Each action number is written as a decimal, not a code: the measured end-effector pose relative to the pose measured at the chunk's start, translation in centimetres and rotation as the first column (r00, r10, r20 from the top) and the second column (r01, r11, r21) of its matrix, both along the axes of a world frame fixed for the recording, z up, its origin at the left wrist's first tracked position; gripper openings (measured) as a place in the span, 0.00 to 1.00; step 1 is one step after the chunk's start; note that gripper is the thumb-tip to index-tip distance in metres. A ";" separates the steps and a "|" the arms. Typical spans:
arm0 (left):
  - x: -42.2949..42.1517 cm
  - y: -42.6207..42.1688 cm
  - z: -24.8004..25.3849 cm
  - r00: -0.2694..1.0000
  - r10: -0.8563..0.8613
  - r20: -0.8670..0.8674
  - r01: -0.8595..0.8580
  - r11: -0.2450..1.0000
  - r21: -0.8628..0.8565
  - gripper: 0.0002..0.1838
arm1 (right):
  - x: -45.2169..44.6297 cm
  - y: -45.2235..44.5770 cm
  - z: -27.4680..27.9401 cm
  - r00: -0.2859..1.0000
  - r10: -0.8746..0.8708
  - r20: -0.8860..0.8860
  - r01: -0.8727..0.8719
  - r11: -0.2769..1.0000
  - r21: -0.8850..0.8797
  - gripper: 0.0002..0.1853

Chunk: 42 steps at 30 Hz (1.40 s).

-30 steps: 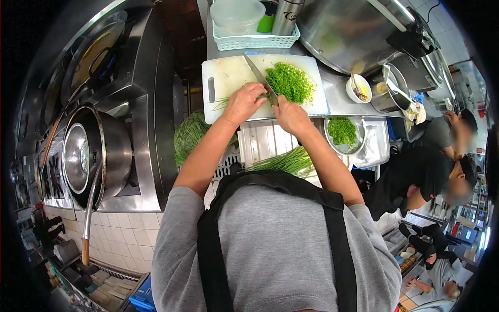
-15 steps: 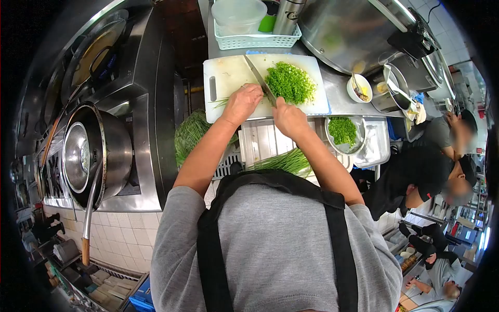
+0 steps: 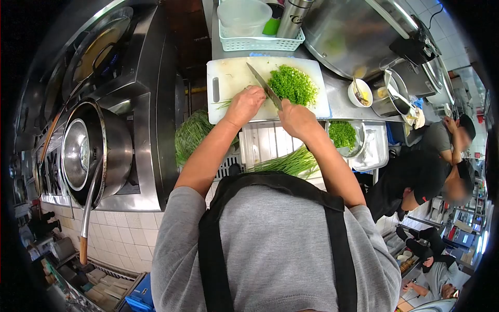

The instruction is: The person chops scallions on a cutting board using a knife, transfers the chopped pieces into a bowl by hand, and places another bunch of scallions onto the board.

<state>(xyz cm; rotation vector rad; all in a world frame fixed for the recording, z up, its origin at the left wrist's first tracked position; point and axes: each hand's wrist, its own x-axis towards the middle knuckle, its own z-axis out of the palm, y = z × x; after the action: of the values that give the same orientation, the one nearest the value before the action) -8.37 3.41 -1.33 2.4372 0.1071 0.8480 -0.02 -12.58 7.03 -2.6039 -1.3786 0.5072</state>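
Note:
My right hand (image 3: 298,119) grips the handle of a kitchen knife (image 3: 266,87), whose blade slants up and left across a white cutting board (image 3: 228,73). Beside the blade, my left hand (image 3: 246,106) is closed with fingers curled over a few green chives (image 3: 223,104); their thin ends stick out to its left. Right of the blade lies a heap of chopped chives (image 3: 294,86). The fingertips of my left hand are close to the blade, and what lies under them is mostly hidden.
Below the board are long chives (image 3: 286,162) and a bowl of chopped green (image 3: 342,134). A bundle of greens (image 3: 193,139) hangs lower left. A basket (image 3: 260,43), a large pot (image 3: 343,36) and a small white bowl (image 3: 360,93) stand behind. Co-workers (image 3: 410,171) are at right.
The knife's tip has come slightly lower over the board, while both hands stay close to where they were. The whole view has shifted a little.

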 end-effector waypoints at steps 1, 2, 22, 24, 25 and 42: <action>0.0 0.1 0.1 1.000 -0.005 -0.005 0.005 1.000 0.006 0.04 | -0.4 -0.2 -0.3 1.000 -0.013 0.005 0.013 1.000 0.001 0.14; 0.0 0.1 0.1 1.000 -0.010 -0.013 0.010 1.000 0.011 0.04 | -0.7 -0.3 -0.8 1.000 -0.025 0.008 0.025 1.000 0.001 0.14; -1.2 0.6 0.2 1.000 -0.022 0.012 0.022 1.000 -0.010 0.03 | -1.5 0.8 -2.2 0.999 -0.037 0.017 0.036 0.999 0.024 0.14; -1.4 0.7 0.1 1.000 -0.015 0.000 0.015 1.000 -0.014 0.02 | -1.2 1.1 -2.1 1.000 -0.016 0.000 0.016 1.000 0.015 0.14; -1.5 0.7 0.1 1.000 -0.014 0.005 0.014 1.000 -0.004 0.02 | -0.8 1.0 -0.6 1.000 0.003 -0.021 -0.004 1.000 -0.013 0.14; -1.2 0.7 0.0 0.998 -0.021 0.062 0.021 1.000 -0.004 0.03 | -1.5 1.3 -2.0 0.999 -0.040 -0.032 0.040 0.999 0.013 0.14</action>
<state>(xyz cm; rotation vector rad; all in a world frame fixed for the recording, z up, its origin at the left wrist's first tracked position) -9.56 4.15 -1.31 2.4005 0.0599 0.9122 -1.49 -11.26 5.01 -2.5954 -1.3130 0.5289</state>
